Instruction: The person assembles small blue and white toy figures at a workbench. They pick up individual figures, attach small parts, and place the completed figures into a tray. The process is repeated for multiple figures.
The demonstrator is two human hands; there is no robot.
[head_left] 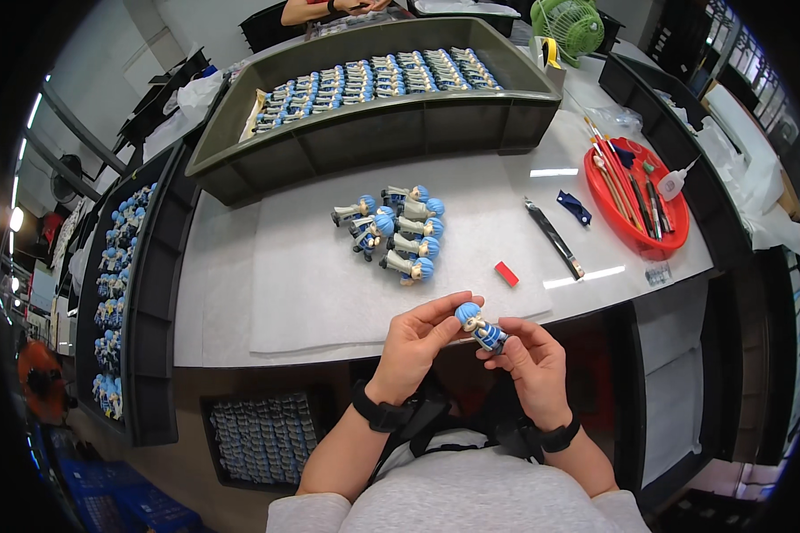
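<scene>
Both hands pinch one glossy plastic figurine [481, 327]: left hand [418, 342] fingers on its round blue head, right hand [532, 355] gripping the striped body, long axis slanting down-right.

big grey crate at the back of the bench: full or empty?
Partly full. The grey crate holds rows of blue-haired figures across its floor in one layer, well below the rim, with bare floor at the near-left end.

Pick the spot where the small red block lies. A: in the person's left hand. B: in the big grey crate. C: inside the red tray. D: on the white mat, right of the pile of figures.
D: the red block lies on the white mat, right of the pile of figures, apart from the red tray.
</scene>
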